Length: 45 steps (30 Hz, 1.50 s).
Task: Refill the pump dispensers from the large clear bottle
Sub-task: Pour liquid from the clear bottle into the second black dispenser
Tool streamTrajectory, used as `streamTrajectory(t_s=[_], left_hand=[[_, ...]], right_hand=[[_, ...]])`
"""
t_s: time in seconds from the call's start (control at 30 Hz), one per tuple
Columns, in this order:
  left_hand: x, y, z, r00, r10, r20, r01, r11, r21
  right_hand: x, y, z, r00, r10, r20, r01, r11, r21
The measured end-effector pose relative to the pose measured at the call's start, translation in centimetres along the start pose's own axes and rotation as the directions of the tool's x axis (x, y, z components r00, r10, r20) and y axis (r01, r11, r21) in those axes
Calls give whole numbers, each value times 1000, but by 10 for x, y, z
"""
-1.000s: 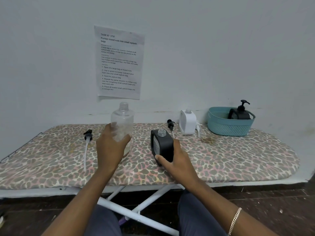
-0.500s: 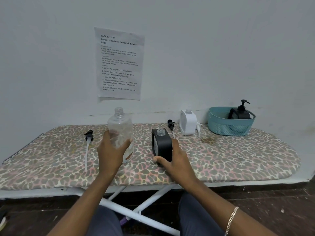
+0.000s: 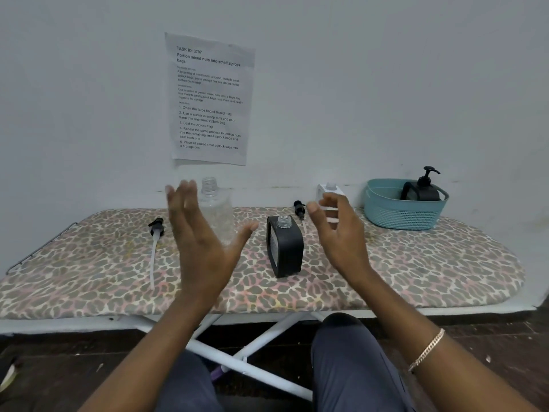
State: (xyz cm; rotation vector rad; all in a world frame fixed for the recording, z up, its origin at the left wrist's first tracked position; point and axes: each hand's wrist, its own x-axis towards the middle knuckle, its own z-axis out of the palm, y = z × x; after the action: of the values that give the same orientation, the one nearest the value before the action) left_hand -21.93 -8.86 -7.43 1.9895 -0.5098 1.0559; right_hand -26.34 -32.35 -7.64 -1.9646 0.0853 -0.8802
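Nearest, two bare forearms reach forward over dark trousered knees, a thin chain bracelet (image 3: pixel 427 350) on the right wrist. The left hand (image 3: pixel 202 242) is raised with palm turned inward, fingers straight and loosely spread, thumb splayed out, holding nothing. The right hand (image 3: pixel 338 236) hangs in the air with fingers gently curled and parted, also empty.

Below them lies a padded ironing board (image 3: pixel 89 278) covered in leopard-print cloth, on white tubular legs. Between the hands stands a squat black dispenser (image 3: pixel 285 251), rounded-rectangular, with an open clear threaded neck. A pump head (image 3: pixel 155 233) with a long pale tube lies on the cloth to the left.

Just behind the left hand stands the large clear bottle (image 3: pixel 218 215), upright, uncapped, ribbed at the neck, partly hidden by the fingers. A second black pump head (image 3: pixel 299 208) lies behind the black dispenser. A white dispenser (image 3: pixel 329 188) is mostly hidden by the right hand. At far right a teal woven-pattern plastic basket (image 3: pixel 398 212) holds another black pump dispenser (image 3: pixel 421 188). A printed paper sheet (image 3: pixel 209 99) hangs on the pale wall.
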Motion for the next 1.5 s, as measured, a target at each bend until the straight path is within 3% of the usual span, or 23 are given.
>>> streamTrajectory(t_s=[0.1, 0.17, 0.33, 0.53, 0.63, 0.9, 1.1, 1.2, 1.27, 1.4, 1.5], left_hand=[[-4, 14, 7, 977, 212, 6, -212, 976, 57], [-10, 22, 16, 976, 212, 50, -213, 977, 21], [-27, 25, 50, 963, -7, 270, 24, 998, -59], [-42, 18, 81, 834, -231, 501, 297, 953, -54], [-46, 12, 90, 805, -288, 519, 366, 929, -52], [-48, 10, 93, 804, -304, 511, 382, 923, -51], [-50, 12, 91, 812, -296, 502, 347, 938, -8], [-50, 14, 89, 831, -267, 488, 310, 951, -7], [-51, 14, 88, 839, -253, 482, 299, 954, -20], [-52, 14, 84, 834, -271, 481, 343, 937, -68], [-53, 12, 81, 833, -276, 480, 375, 919, -123]], right_hand=[[28, -9, -2, 1000, 14, 4, -14, 1000, -23], [52, -9, 5, 999, 12, 52, -7, 996, -87], [132, 12, 40, 972, 78, 224, 15, 922, -388], [177, 48, 87, 886, 274, 373, 80, 704, -706], [182, 69, 107, 860, 315, 400, 120, 638, -760], [186, 98, 119, 842, 378, 384, 67, 634, -771], [191, 72, 103, 871, 348, 347, -60, 776, -628], [190, 45, 83, 898, 292, 328, -136, 895, -424], [184, 28, 66, 930, 218, 294, -165, 967, -196], [165, -8, 30, 973, 86, 216, -128, 973, 192], [144, -30, 9, 973, -16, 232, -61, 945, 322]])
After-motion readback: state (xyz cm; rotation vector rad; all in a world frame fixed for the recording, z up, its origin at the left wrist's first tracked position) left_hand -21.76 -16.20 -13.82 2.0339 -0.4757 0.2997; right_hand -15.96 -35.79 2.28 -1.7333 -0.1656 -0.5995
